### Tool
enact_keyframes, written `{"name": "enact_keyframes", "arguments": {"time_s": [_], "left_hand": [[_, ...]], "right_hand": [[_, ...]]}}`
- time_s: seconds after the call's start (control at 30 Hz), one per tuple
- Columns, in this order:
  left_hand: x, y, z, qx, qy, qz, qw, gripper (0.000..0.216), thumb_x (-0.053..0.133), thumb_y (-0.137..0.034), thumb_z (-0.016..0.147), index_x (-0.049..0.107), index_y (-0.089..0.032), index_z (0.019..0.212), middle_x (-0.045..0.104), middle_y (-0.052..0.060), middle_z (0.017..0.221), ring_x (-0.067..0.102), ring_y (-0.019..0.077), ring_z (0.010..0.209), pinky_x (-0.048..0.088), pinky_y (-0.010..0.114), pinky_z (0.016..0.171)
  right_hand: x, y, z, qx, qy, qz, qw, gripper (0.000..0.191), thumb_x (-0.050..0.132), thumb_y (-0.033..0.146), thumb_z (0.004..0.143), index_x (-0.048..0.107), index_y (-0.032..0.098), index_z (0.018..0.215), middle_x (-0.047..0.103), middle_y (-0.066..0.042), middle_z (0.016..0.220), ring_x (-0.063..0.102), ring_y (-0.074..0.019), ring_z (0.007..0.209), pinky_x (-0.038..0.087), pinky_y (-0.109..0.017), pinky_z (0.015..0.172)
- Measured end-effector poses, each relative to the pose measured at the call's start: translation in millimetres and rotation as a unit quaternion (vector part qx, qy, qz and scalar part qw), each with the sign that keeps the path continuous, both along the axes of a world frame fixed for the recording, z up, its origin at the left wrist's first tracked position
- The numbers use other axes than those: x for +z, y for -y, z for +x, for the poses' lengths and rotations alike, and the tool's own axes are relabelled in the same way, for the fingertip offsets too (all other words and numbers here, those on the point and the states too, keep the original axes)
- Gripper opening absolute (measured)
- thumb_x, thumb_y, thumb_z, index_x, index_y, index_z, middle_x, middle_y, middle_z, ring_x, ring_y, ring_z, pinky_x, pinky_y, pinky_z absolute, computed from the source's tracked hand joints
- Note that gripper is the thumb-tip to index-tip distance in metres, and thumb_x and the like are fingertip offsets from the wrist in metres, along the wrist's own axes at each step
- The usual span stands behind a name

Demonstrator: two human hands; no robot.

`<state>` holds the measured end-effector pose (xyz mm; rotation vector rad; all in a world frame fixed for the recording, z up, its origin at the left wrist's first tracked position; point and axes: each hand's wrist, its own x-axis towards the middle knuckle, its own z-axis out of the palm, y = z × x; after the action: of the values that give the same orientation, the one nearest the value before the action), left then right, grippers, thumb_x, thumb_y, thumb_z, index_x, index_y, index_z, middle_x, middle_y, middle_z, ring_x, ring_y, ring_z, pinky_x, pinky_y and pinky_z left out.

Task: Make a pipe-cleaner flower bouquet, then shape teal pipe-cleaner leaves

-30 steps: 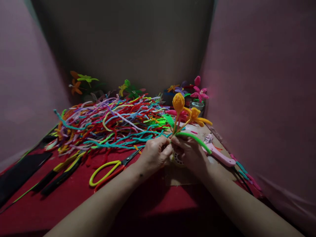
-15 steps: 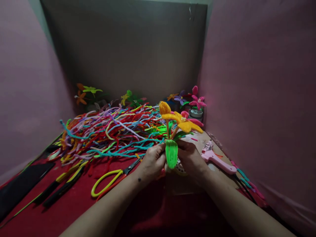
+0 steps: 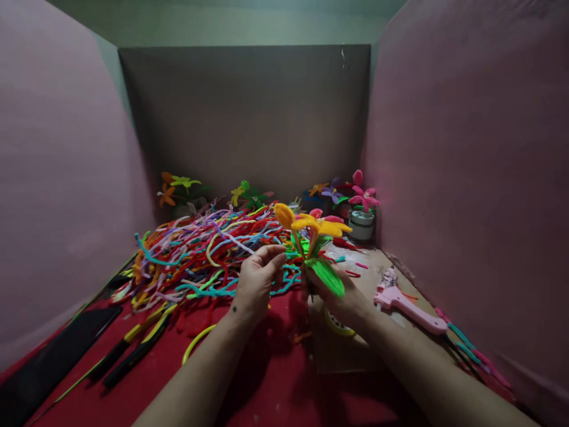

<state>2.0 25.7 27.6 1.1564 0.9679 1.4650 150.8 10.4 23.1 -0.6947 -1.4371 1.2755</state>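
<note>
My right hand (image 3: pixel 344 299) is closed around the stems of a pipe-cleaner flower bunch. In the bunch are an orange-yellow flower (image 3: pixel 322 225), an orange bud (image 3: pixel 284 216) and a bright green leaf (image 3: pixel 328 276) hanging over my fingers. Pink petals show behind the yellow ones. My left hand (image 3: pixel 255 279) is apart from the bunch, to its left, with thumb and fingertips pinched together. Whatever they may hold is too small to make out. Beyond my hands spreads a heap of colourful pipe cleaners (image 3: pixel 195 249). Scissors with a yellow handle (image 3: pixel 193 345) are partly hidden under my left forearm.
A pink glue gun (image 3: pixel 411 308) rests on a board (image 3: pixel 373 261) at the right. Black-and-yellow pliers (image 3: pixel 136 344) and a flat black object (image 3: pixel 57 350) lie on the red cloth at the left. Finished flowers (image 3: pixel 364 197) stand along the back panel.
My left hand has come off the bunch and moved left. The flower bunch now leans, its green leaf swung to the right. The head view has tilted up a little.
</note>
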Motion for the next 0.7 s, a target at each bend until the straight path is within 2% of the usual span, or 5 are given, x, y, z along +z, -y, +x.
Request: {"name": "enact_keyframes", "arguments": {"time_s": [0.1, 0.27, 0.47, 0.57, 0.7], "left_hand": [[3.9, 1, -1, 0.004, 0.024, 0.040, 0.999, 0.031, 0.069, -0.029, 0.064, 0.058, -0.015, 0.089, 0.050, -0.006, 0.060, 0.035, 0.0016, 0.037, 0.026, 0.016, 0.036], [8.0, 7, 3, -0.026, -0.012, 0.041, 0.999, 0.024, 0.068, -0.028, 0.066, 0.062, -0.012, 0.082, 0.043, -0.007, 0.049, 0.031, 0.0015, 0.038, 0.025, 0.016, 0.038], [9.4, 10, 4, -0.010, -0.088, 0.066, 0.994, 0.022, 0.071, -0.026, 0.061, 0.068, -0.013, 0.078, 0.063, 0.005, 0.083, 0.057, 0.0159, 0.077, 0.046, 0.024, 0.066], [10.2, 12, 5, 0.015, -0.086, 0.067, 0.994, 0.018, 0.072, -0.025, 0.058, 0.067, -0.013, 0.071, 0.063, 0.002, 0.074, 0.057, 0.0144, 0.072, 0.046, 0.023, 0.066], [8.4, 13, 9, 0.023, -0.089, 0.078, 0.993, 0.016, 0.071, -0.025, 0.060, 0.066, -0.014, 0.071, 0.063, 0.000, 0.068, 0.056, 0.0116, 0.066, 0.045, 0.022, 0.065]], "right_hand": [[-8.8, 5, -3, 0.016, 0.008, -0.028, 0.999, 0.026, 0.054, 0.038, 0.076, 0.053, 0.018, 0.060, 0.044, 0.003, 0.053, 0.033, -0.0089, 0.048, 0.026, -0.023, 0.047], [-18.2, 4, -5, 0.027, -0.020, -0.064, 0.997, 0.029, 0.061, 0.041, 0.071, 0.047, 0.018, 0.059, 0.039, 0.004, 0.052, 0.029, -0.0073, 0.046, 0.021, -0.023, 0.044], [-18.0, 6, -9, 0.034, -0.021, -0.079, 0.996, 0.034, 0.061, 0.046, 0.069, 0.043, 0.018, 0.059, 0.032, 0.007, 0.049, 0.023, -0.0054, 0.043, 0.016, -0.022, 0.042], [-16.5, 9, -12, 0.024, -0.032, -0.093, 0.995, 0.030, 0.059, 0.042, 0.070, 0.043, 0.019, 0.060, 0.032, 0.007, 0.049, 0.023, -0.0059, 0.043, 0.017, -0.022, 0.041], [-17.2, 12, -12, -0.047, -0.005, -0.016, 0.999, 0.019, 0.053, 0.031, 0.075, 0.047, 0.019, 0.061, 0.037, 0.004, 0.054, 0.028, -0.0085, 0.049, 0.025, -0.023, 0.046]]}}
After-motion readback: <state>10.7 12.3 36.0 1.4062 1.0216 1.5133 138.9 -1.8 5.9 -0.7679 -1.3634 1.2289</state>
